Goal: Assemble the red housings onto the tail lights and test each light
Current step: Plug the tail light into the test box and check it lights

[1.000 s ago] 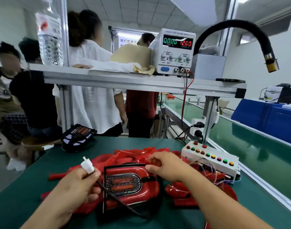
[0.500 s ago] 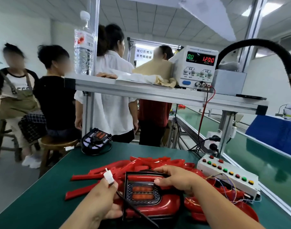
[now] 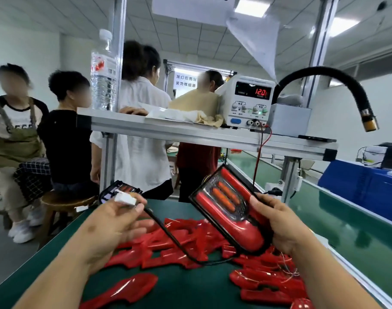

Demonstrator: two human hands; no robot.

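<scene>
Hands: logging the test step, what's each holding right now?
Left hand: pinches the white connector on the black cable.
Right hand: grips the red tail light.

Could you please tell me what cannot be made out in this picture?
- Head view, white connector: pins blurred, partly covered by the left hand.
- Head view, tail light: back and cable entry hidden by its own body and the right hand.
- Head view, power supply: left display too dim and small.
</scene>
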